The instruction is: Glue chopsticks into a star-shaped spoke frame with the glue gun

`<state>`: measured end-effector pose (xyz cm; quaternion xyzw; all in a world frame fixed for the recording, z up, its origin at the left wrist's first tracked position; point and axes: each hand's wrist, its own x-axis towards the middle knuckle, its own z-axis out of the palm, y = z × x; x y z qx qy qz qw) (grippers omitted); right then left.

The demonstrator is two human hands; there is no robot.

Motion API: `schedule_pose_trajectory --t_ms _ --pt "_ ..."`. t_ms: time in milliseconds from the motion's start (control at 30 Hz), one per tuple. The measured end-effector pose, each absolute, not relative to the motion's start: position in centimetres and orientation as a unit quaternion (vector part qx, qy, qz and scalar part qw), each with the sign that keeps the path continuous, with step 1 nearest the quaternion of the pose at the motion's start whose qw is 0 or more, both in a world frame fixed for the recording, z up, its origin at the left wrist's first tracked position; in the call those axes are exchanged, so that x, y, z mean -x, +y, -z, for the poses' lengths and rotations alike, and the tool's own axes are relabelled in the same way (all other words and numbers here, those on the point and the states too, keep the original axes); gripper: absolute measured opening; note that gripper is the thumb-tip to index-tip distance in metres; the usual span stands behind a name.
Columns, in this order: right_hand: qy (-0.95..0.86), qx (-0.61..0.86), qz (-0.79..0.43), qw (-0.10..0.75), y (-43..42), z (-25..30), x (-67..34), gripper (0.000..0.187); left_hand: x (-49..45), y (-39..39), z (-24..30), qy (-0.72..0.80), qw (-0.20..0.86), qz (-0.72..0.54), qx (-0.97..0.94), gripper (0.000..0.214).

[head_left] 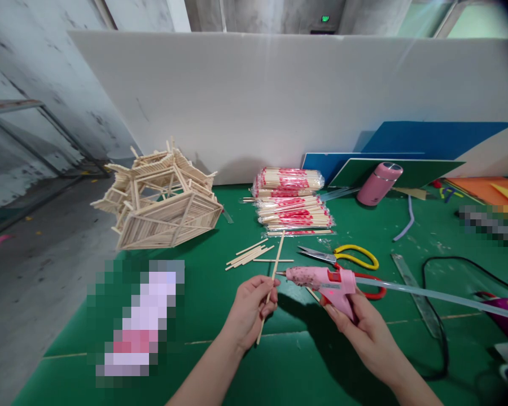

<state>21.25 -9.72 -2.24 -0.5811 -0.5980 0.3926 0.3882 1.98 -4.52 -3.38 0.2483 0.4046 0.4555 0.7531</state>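
My left hand pinches a thin wooden chopstick, which slants upward through the fingers. My right hand is wrapped around the handle of a pink hot glue gun. The gun's nozzle points left, at or very near the chopstick; whether they touch I cannot tell. A long translucent glue stick runs out of the gun's back. Below the gun shows a short piece of another stick, partly hidden. Several loose sticks lie just beyond my left hand.
A wooden stick structure stands at the left. Wrapped chopstick bundles lie at the back middle. Scissors with yellow and red handles, a ruler, a black cable and a pink bottle are to the right. Blurred patches hide some items.
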Motion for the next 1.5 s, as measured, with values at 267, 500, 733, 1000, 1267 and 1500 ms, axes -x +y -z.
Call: schedule_pose_trajectory --t_ms 267,500,733,1000,1267,1500 --pt "-0.600 0.578 -0.405 0.377 -10.0 2.2 -21.2 0.029 -1.9 -4.5 3.7 0.391 0.759 -0.456 -0.251 0.012" --pt "-0.594 0.586 -0.390 0.390 -9.7 2.2 -21.2 0.028 -2.0 -4.5 3.5 0.407 0.754 -0.453 -0.245 0.013" --pt "-0.591 0.582 -0.401 0.390 -9.9 2.4 -21.2 0.028 -2.0 -4.5 3.6 0.406 0.751 -0.455 -0.253 0.015" --pt "-0.591 0.584 -0.412 0.375 -9.9 1.7 -21.0 0.027 -2.0 -4.5 3.5 0.416 0.749 -0.451 -0.252 0.016" --pt "-0.591 0.589 -0.410 0.369 -9.9 1.7 -21.1 0.029 -2.0 -4.5 3.5 0.414 0.747 -0.452 -0.260 0.016" --pt "-0.579 0.587 -0.410 0.390 -9.8 1.4 -21.1 0.029 -2.1 -4.6 3.7 0.415 0.750 -0.446 -0.259 0.016"
